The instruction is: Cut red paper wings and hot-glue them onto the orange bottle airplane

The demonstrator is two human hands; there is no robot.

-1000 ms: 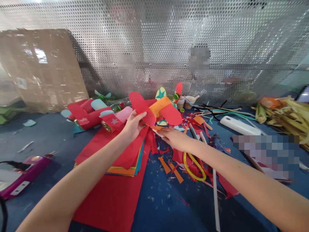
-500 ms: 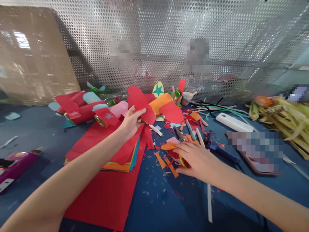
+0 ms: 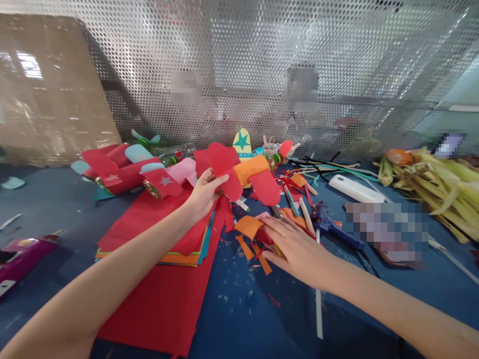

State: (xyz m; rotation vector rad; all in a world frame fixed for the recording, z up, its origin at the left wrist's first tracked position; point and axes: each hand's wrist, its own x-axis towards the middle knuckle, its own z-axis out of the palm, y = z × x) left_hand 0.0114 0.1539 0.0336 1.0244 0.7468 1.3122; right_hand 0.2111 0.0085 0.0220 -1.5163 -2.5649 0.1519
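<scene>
My left hand (image 3: 205,195) pinches a red paper piece with rounded ends (image 3: 224,167), held up above a stack of coloured paper (image 3: 164,234). Right beside it is an orange paper roll (image 3: 253,169) with a red rounded flap (image 3: 266,187); whether it is joined to the held piece I cannot tell. My right hand (image 3: 295,249) lies low over paper scraps, fingers stretched out and thumb apart. Under it shows a bit of yellow handle, with the scissors (image 3: 277,212) mostly hidden. An orange paper scrap (image 3: 249,227) lies at its fingertips.
Red paper-wrapped bottles (image 3: 127,174) lie at the back left before a perforated metal panel (image 3: 243,60). On the right are a blue glue gun (image 3: 339,232), a white-handled tool (image 3: 355,189), a blurred phone (image 3: 389,232) and dried husks (image 3: 445,189). A purple device (image 3: 26,254) sits far left.
The red paper piece in my left hand has turned and dropped slightly. My right hand has shifted a little left, and the orange scrap by its fingertips has moved left too.
</scene>
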